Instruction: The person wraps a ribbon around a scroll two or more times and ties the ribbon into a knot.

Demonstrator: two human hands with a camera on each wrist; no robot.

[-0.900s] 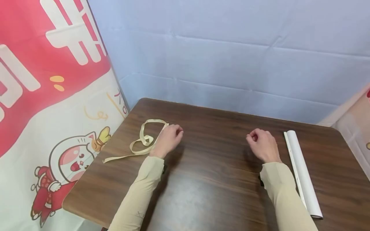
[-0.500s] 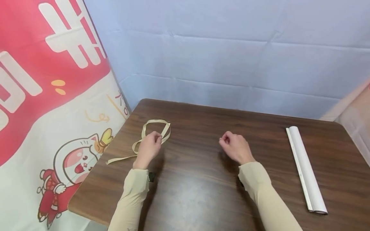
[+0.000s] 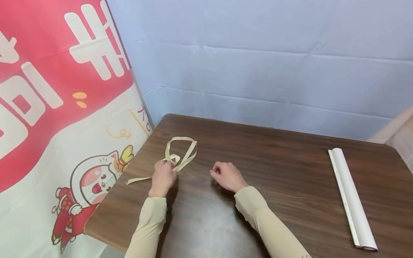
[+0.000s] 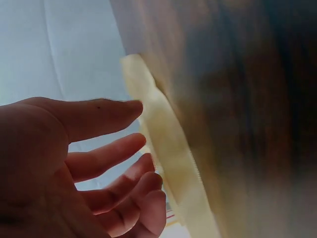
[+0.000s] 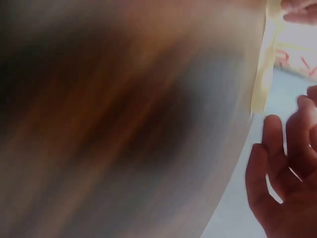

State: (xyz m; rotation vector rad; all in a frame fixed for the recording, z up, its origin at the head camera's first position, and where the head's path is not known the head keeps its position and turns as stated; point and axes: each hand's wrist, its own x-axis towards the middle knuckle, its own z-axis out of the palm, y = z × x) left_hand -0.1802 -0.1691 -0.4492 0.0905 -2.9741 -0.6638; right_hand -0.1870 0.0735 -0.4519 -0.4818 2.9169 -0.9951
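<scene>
A pale yellow ribbon [image 3: 180,138] lies in loose loops on the left part of the brown wooden table [image 3: 258,150]. My left hand [image 3: 162,178] is over the near side of those loops. In the left wrist view its thumb and bent fingers are beside the ribbon [image 4: 173,148], with a gap between thumb and forefinger; whether the fingertips touch it I cannot tell. My right hand [image 3: 228,176] hovers over the table to the right of the ribbon, fingers loosely curled and holding nothing. Its fingers [image 5: 272,134] also appear in the right wrist view.
A white rolled sheet [image 3: 353,197] lies lengthwise near the table's right side. Behind the table hangs a pale blue cloth [image 3: 251,71]. At the left is a red and white banner [image 3: 96,143] with a cartoon cat.
My left hand has moved left and down to the ribbon. The right hand has travelled left, away from the white roll. The head view has shifted slightly.
</scene>
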